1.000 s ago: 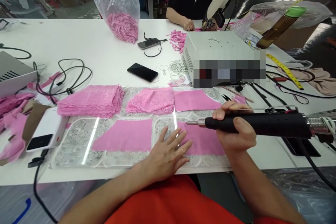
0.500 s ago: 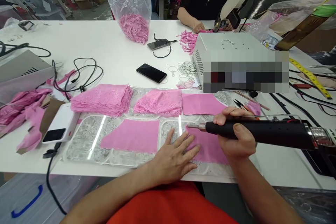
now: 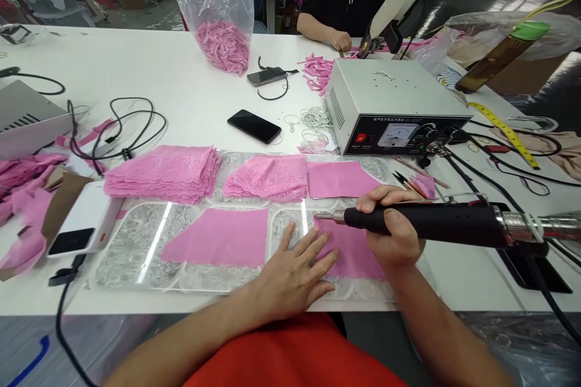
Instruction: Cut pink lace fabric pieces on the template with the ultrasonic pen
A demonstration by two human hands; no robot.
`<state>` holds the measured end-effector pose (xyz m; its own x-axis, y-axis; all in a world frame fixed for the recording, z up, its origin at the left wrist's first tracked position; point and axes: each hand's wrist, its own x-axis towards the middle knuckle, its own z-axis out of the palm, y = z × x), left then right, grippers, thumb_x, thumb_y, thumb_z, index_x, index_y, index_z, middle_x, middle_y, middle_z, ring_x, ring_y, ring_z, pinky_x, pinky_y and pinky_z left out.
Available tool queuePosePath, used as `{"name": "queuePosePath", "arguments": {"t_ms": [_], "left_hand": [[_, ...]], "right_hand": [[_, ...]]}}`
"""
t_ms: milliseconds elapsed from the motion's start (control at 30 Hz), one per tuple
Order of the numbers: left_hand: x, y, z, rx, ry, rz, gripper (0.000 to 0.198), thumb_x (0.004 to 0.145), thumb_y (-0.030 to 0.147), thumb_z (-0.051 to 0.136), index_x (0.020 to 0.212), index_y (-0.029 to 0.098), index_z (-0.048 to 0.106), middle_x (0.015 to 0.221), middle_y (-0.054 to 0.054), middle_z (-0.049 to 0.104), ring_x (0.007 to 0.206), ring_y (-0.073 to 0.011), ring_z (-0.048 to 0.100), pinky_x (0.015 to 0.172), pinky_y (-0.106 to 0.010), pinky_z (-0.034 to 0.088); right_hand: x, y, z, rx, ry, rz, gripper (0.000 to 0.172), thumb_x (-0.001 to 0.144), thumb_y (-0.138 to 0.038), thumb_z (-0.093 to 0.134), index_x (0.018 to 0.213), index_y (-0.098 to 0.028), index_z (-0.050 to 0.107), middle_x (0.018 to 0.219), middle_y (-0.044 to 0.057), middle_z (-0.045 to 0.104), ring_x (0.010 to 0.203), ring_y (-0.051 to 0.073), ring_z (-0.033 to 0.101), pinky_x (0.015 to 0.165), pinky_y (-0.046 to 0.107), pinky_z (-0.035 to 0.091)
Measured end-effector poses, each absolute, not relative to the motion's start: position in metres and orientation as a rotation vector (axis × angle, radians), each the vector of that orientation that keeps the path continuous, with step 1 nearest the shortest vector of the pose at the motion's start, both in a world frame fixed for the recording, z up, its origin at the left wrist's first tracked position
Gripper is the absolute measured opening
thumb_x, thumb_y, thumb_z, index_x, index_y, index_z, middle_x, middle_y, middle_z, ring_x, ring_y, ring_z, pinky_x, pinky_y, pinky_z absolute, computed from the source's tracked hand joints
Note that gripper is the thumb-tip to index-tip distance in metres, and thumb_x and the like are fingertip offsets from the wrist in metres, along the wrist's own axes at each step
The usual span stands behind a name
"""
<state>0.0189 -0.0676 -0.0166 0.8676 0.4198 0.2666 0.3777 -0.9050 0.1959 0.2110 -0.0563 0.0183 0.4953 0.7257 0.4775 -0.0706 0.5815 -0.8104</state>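
My right hand [image 3: 393, 230] is wrapped round a black corded hand tool [image 3: 436, 222] with a slim metal tip, held nearly level and pointing left. The tip is at the upper left corner of a pink fabric piece [image 3: 354, 254]; whether it touches the cloth, I cannot tell. Flat on that piece's left side lies my left hand [image 3: 297, 272], open with fingers spread. Left of it, a second pink fabric piece [image 3: 222, 239] rests on a clear template board [image 3: 122, 254]. Behind are a pink lace stack [image 3: 163, 175], a smaller lace pile [image 3: 267, 178] and another plain pink piece [image 3: 342, 179].
A grey control box [image 3: 399, 87] stands behind my right hand, with cables running to the right. Phones [image 3: 254, 126], a white power bank [image 3: 86, 217] and a bag of pink strips [image 3: 222, 45] are on the table. A co-worker [image 3: 345, 6] sits opposite.
The view has shifted slightly, so most things appear a little further left. Both hands and the tool keep nearly the same place over the pink fabric piece.
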Motion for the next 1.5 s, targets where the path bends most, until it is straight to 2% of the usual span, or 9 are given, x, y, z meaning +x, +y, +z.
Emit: {"name": "queuePosePath", "arguments": {"t_ms": [133,233,367,533,1000,1200,1500], "left_hand": [[0.017,-0.065,-0.017,2.921,0.595,0.483,0.043,0.100,0.045,0.044,0.136,0.021,0.052,0.145,-0.010,0.051,0.137,-0.0274,0.044,0.120,-0.056,0.016],[0.017,-0.062,-0.016,2.924,0.573,0.517,0.042,0.101,0.041,0.046,0.136,0.020,0.052,0.145,-0.010,0.051,0.138,-0.0272,0.043,0.120,-0.055,0.017],[0.019,-0.057,-0.019,2.945,0.575,0.578,0.041,0.102,0.036,0.041,0.139,0.019,0.051,0.146,-0.010,0.050,0.140,-0.0280,0.041,0.120,-0.055,0.017],[0.023,-0.052,-0.023,3.003,0.584,0.575,0.042,0.103,0.034,0.037,0.139,0.016,0.051,0.147,-0.012,0.049,0.139,-0.0302,0.041,0.119,-0.057,0.017],[0.023,-0.052,-0.024,3.001,0.613,0.503,0.044,0.103,0.037,0.039,0.141,0.018,0.050,0.149,-0.011,0.046,0.143,-0.0290,0.036,0.120,-0.057,0.014],[0.023,-0.054,-0.022,3.008,0.615,0.483,0.044,0.103,0.038,0.038,0.142,0.018,0.049,0.149,-0.012,0.046,0.141,-0.0307,0.039,0.119,-0.060,0.016],[0.024,-0.057,-0.021,2.945,0.657,0.486,0.043,0.101,0.036,0.044,0.139,0.018,0.051,0.147,-0.013,0.048,0.140,-0.0321,0.040,0.117,-0.062,0.019]], "right_hand": [[0.218,-0.054,0.025,-0.791,-0.872,0.530,0.012,0.071,-0.025,0.061,0.082,-0.021,0.061,0.083,0.000,0.060,0.058,0.011,0.056,0.060,0.032,0.050],[0.241,-0.060,0.035,-0.784,-0.786,0.410,0.014,0.066,-0.026,0.056,0.078,-0.019,0.060,0.078,0.000,0.057,0.053,0.010,0.053,0.054,0.030,0.047],[0.278,-0.082,0.039,-0.866,-0.695,0.271,0.013,0.062,-0.026,0.053,0.072,-0.019,0.057,0.069,-0.001,0.053,0.048,0.009,0.048,0.048,0.027,0.041],[0.296,-0.101,0.030,-0.910,-0.641,0.192,0.015,0.060,-0.027,0.052,0.072,-0.019,0.057,0.068,0.000,0.054,0.048,0.010,0.049,0.048,0.027,0.041],[0.290,-0.097,0.022,-0.936,-0.702,0.181,0.015,0.062,-0.029,0.055,0.073,-0.021,0.059,0.071,0.000,0.056,0.049,0.011,0.050,0.049,0.029,0.042],[0.290,-0.098,0.021,-0.916,-0.724,0.184,0.011,0.062,-0.024,0.054,0.071,-0.019,0.058,0.068,0.000,0.056,0.051,0.011,0.051,0.050,0.029,0.043],[0.289,-0.097,0.024,-0.944,-0.700,0.169,0.011,0.059,-0.026,0.054,0.067,-0.020,0.057,0.064,-0.001,0.056,0.047,0.011,0.048,0.047,0.028,0.041]]}}
